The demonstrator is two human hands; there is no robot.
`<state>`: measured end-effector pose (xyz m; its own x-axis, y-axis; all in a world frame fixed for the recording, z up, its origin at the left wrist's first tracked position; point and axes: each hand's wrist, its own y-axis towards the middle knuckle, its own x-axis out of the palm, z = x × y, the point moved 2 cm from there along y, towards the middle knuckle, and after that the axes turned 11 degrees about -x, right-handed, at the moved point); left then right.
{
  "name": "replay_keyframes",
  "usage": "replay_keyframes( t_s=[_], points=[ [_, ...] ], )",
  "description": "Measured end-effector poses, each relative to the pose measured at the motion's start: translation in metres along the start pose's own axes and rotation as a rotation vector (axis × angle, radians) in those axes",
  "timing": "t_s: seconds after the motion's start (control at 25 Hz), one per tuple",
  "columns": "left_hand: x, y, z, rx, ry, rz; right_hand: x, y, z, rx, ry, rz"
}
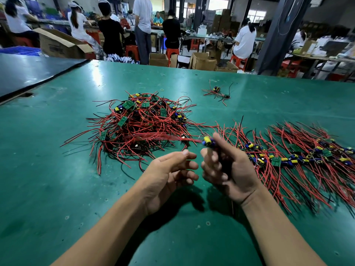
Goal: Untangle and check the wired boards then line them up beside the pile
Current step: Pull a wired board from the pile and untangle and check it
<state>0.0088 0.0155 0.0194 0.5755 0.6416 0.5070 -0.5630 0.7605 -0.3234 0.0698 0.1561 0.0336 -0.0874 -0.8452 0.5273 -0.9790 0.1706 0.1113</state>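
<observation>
Two hands hover over the near middle of the green table [57, 189]. The left hand [172, 173] is relaxed and holds nothing. Just beside it, the right hand [228, 173] grips a wired board [208, 141] at its fingertips, the board's blurred red leads trailing left. A lined-up row of boards [299, 158] runs to the right edge. The tangled pile [142, 121] lies mid-table, and a few stray boards [218, 92] lie nearer the far edge.

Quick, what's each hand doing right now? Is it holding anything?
Left hand: open, holding nothing.
Right hand: closed, holding a wired board.
</observation>
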Motion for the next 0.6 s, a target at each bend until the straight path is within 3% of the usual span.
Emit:
replay_keyframes(
  t_s=[0.12,0.2,0.4,0.6],
  points=[
    [0.004,-0.002,0.001,-0.054,0.049,-0.071,-0.001,-0.005,0.005,0.193,-0.131,-0.013],
    [0.006,-0.004,0.0,-0.06,0.062,-0.12,-0.002,-0.004,0.009,0.23,-0.27,0.017],
    [0.002,0.0,-0.006,-0.034,0.036,-0.081,-0.007,0.003,0.012,0.04,-0.328,0.14],
    [0.001,0.0,-0.006,-0.039,0.126,-0.118,-0.007,0.003,0.007,-0.009,-0.377,0.141]
  ],
)
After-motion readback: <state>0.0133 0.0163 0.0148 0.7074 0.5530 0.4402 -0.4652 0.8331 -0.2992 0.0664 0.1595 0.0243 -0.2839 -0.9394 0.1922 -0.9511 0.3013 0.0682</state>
